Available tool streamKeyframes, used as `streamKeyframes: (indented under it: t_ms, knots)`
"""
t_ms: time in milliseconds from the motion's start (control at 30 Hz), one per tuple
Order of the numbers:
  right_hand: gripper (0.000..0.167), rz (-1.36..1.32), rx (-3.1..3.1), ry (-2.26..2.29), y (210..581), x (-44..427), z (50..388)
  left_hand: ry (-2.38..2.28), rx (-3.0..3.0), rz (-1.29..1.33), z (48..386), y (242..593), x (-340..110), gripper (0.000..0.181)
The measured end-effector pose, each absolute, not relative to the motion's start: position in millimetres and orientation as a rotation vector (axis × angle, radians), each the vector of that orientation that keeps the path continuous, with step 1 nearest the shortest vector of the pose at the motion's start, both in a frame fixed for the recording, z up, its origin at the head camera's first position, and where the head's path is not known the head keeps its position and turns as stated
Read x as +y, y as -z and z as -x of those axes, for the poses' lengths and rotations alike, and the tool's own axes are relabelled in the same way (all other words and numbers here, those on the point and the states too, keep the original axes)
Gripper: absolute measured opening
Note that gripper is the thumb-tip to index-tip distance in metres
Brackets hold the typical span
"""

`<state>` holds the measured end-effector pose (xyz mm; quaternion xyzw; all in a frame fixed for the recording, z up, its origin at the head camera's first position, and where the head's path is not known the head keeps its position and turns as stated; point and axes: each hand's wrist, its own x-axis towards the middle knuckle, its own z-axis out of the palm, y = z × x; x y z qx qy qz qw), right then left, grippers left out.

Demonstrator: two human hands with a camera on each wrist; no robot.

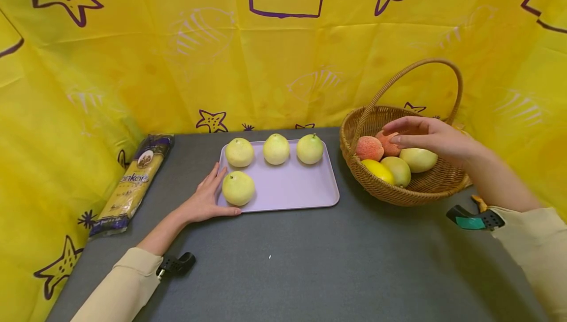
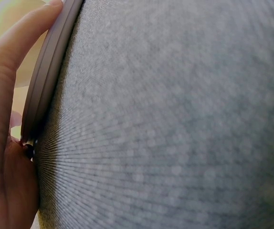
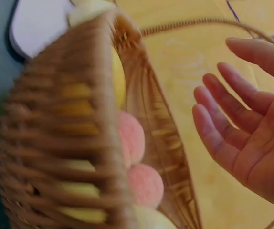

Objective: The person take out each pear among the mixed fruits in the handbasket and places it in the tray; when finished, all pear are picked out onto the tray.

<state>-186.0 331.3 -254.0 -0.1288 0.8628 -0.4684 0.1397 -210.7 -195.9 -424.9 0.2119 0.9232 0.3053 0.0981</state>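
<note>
In the head view my left hand rests at the near left corner of a lilac tray. Its thumb lies along the front rim and its fingers reach the left rim beside a round pale-yellow pear. More such pears line the tray's back edge. Over a wicker basket hovers my right hand, empty, fingers loosely bent. Below it in the basket are two peaches, a yellow lemon, a round green fruit and an oblong pale-green fruit. The right wrist view shows the hand apart from the peaches.
A pasta packet lies at the left of the dark grey table. The basket's tall handle arches up behind the right hand. Yellow patterned cloth encloses the back and sides.
</note>
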Motion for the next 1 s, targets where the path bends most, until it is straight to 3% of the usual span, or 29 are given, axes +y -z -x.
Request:
streamKeyframes:
  t_ms: [667, 1000]
  knots:
    - [0.049, 0.338, 2.640, 0.909, 251.7, 374.3, 223.2, -0.915, 2.723, -0.614, 210.7, 423.7, -195.7, 0.124]
    - [0.058, 0.325, 2.583, 0.778, 267.4, 389.0, 232.8, -0.918, 2.721, -0.611, 209.1, 423.5, -194.7, 0.124]
